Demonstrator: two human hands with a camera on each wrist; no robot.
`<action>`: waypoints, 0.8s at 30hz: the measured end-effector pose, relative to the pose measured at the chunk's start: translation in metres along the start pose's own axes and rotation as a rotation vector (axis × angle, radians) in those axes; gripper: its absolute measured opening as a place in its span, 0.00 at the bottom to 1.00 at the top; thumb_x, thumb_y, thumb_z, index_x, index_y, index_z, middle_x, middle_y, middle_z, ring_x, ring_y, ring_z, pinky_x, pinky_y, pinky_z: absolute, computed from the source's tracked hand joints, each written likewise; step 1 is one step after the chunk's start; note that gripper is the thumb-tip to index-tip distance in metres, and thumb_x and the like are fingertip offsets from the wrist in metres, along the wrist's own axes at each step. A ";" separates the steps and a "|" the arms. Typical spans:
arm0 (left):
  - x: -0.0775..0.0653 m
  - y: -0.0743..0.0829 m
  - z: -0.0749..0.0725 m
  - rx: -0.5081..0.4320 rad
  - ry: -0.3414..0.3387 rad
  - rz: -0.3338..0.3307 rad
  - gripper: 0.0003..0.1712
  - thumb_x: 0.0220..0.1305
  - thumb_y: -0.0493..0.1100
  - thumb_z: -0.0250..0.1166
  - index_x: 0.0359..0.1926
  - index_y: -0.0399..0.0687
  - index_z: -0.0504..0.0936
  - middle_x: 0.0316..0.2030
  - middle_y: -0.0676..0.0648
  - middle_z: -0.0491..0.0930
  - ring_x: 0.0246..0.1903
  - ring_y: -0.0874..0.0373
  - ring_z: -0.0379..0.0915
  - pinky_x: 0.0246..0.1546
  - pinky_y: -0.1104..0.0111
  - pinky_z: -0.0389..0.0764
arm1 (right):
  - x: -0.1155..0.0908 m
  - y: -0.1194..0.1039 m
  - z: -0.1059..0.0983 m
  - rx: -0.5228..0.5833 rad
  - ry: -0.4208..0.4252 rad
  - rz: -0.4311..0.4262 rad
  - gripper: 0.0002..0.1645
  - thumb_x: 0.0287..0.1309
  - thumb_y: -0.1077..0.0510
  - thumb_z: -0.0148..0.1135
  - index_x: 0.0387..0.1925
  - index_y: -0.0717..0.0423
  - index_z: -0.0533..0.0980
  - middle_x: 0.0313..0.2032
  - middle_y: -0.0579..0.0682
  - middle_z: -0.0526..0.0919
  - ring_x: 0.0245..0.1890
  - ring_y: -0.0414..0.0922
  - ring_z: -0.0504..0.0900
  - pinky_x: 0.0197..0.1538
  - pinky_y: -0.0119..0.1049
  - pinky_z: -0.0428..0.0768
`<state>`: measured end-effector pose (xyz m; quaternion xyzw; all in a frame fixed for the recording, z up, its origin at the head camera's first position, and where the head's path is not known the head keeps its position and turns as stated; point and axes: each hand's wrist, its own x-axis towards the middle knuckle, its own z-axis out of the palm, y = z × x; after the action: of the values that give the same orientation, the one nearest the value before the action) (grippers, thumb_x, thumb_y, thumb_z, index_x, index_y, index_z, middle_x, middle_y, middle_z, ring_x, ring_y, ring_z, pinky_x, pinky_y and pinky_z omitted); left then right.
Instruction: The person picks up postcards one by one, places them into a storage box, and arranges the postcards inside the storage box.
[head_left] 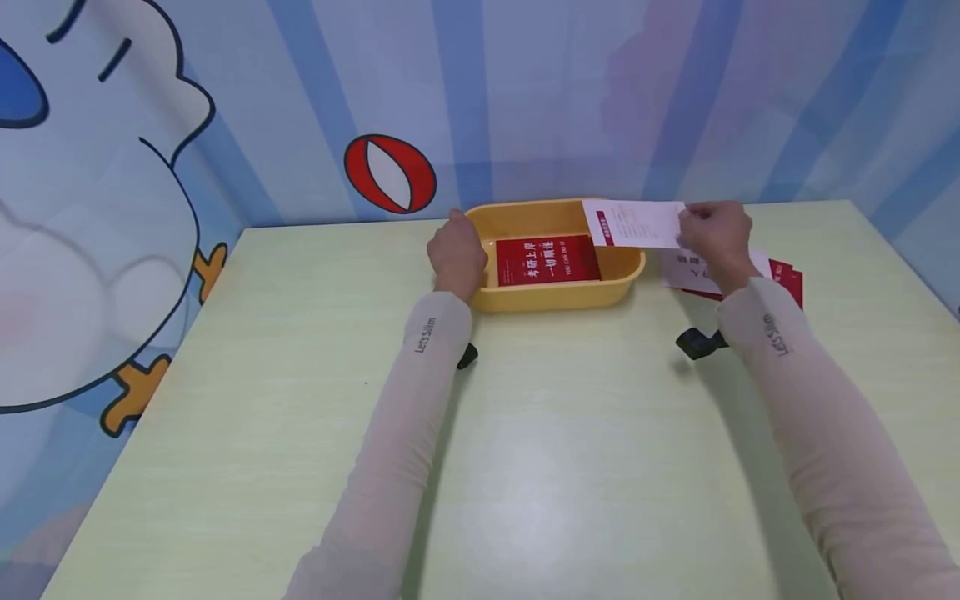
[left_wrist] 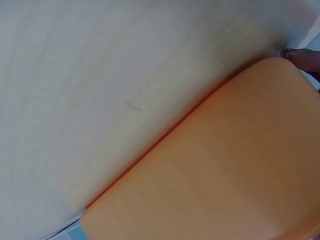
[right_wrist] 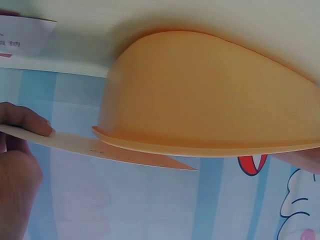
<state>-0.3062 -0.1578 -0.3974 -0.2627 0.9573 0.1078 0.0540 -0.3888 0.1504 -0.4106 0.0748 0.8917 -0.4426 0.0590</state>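
Observation:
My right hand (head_left: 716,237) pinches the right end of a white card (head_left: 637,223) with a red strip and small print. The card's left end reaches over the right side of a yellow plastic basin (head_left: 558,300). In the right wrist view the card (right_wrist: 120,154) is seen edge-on, beside and overlapping the basin's rim. My left hand (head_left: 457,254) grips the basin's left end; in the left wrist view only a fingertip (left_wrist: 300,57) shows at its corner. Inside the basin lies a red card (head_left: 549,260) with white lettering.
Below my right hand, several red and white cards (head_left: 787,283) lie overlapping on the pale table (head_left: 562,458). Behind the table stands a blue striped backdrop (head_left: 525,100) with cartoon drawings. Black camera mounts (head_left: 699,342) project from the wrists.

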 end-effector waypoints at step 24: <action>-0.003 0.000 -0.001 0.005 0.011 0.007 0.27 0.65 0.47 0.62 0.60 0.45 0.62 0.47 0.47 0.81 0.47 0.55 0.80 0.49 0.63 0.83 | -0.034 -0.037 0.016 -0.027 -0.046 0.004 0.31 0.71 0.47 0.43 0.70 0.53 0.64 0.63 0.59 0.72 0.42 0.45 0.73 0.42 0.38 0.78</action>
<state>-0.3037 -0.1569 -0.3956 -0.2599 0.9588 0.1042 0.0488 -0.3614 0.1130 -0.3851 0.0658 0.8958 -0.4320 0.0812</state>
